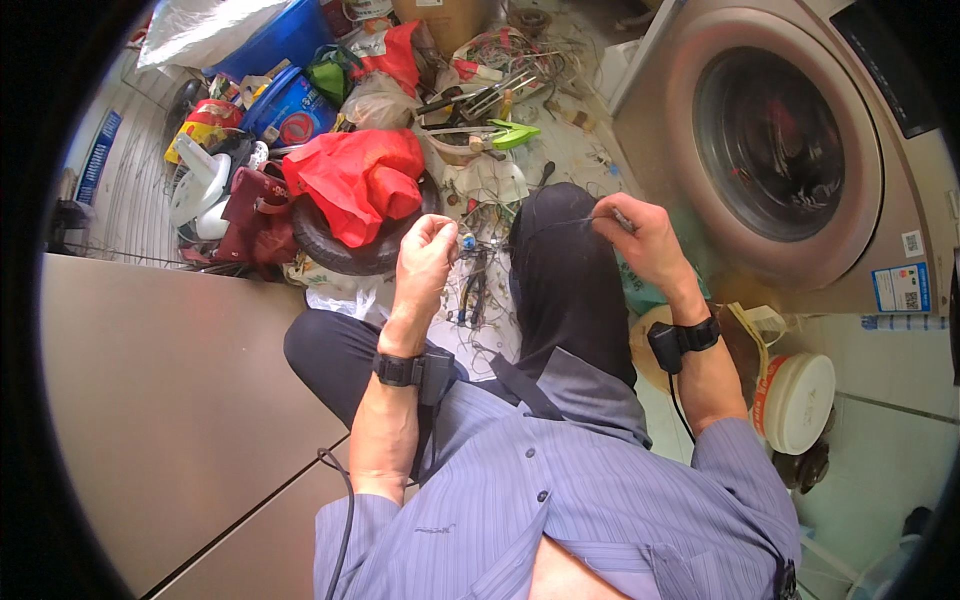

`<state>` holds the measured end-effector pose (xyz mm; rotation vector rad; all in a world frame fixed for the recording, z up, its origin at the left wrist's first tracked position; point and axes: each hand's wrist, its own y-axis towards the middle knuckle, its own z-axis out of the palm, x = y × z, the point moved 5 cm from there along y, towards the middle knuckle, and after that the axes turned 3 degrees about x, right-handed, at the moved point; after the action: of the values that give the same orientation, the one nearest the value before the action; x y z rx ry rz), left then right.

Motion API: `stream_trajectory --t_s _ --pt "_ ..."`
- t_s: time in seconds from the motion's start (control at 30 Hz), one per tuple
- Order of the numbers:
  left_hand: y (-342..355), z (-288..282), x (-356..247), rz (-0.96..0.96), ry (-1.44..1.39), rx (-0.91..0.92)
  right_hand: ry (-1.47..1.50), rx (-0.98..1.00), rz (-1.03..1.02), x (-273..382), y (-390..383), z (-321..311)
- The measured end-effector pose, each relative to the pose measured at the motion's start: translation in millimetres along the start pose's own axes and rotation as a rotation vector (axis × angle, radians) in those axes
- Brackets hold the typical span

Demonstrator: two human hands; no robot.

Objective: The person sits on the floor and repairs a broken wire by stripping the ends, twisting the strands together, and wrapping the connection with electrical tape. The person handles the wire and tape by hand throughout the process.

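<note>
My left hand (428,255) is pinched above my bent left leg, at the edge of a clutter of wires and tools; what its fingertips hold is too fine to make out. Over my raised right knee, my right hand (635,240) pinches a thin strand (585,220), wire or thread, which runs leftward over the dark trousers (560,290). Dark-handled tools (472,290) and a small blue item (468,242) lie beside my left hand.
A washing machine (650,130) stands at right, lidded white buckets (805,395) below it. At left are a steel cabinet (170,390), a tyre (355,260) under red bags (345,185), blue tubs (290,105) and tangled cables (520,60).
</note>
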<state>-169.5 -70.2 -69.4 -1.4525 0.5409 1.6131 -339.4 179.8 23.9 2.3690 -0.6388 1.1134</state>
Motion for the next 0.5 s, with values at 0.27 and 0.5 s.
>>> stream_trajectory --t_s 0.27,0.5 --pt "-0.6 10.0 -3.8 0.055 0.256 0.047 0.175 -0.078 0.253 -24.9 -14.6 -11.7" --pt "-11.9 46.6 15.9 -0.098 0.434 0.192 0.226 -0.088 0.298 -34.2 -22.0 -9.9"
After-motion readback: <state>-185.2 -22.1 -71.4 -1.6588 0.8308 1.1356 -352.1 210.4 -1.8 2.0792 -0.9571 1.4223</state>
